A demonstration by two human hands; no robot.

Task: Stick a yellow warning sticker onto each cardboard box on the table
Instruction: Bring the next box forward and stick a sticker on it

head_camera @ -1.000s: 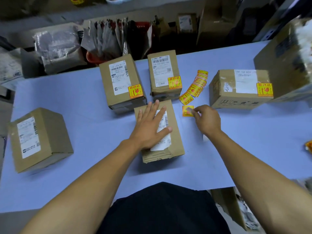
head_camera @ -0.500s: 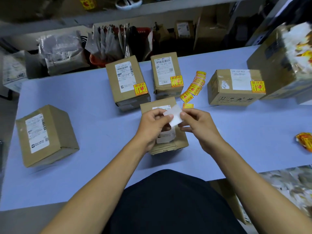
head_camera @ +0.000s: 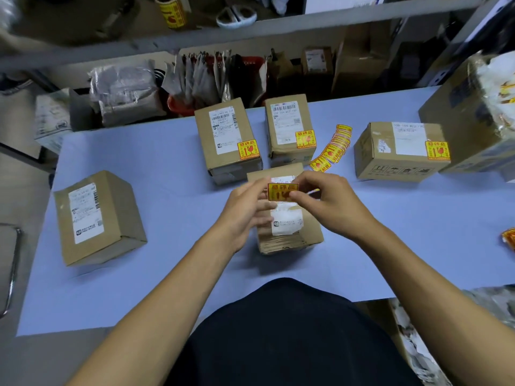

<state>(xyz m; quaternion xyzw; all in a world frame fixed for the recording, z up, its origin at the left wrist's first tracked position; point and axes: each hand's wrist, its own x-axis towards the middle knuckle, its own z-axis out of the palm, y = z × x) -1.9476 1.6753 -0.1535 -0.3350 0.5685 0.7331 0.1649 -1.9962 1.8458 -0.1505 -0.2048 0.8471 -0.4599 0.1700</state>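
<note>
Above near box (head_camera: 289,218): yellow sticker (head_camera: 282,191) pinched between both hands (head_camera: 292,201).

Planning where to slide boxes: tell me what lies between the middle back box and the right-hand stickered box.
Head view: a fanned strip of loose yellow warning stickers lies on the blue table there.

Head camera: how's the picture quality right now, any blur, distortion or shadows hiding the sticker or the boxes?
Head view: the yellow sticker, held between the left hand and the right hand, is sharp enough to see its print; wide-angle lens bows the table edges and the shelf; frame corners smear; lighting is even, with only soft shadows beside the box.
</note>
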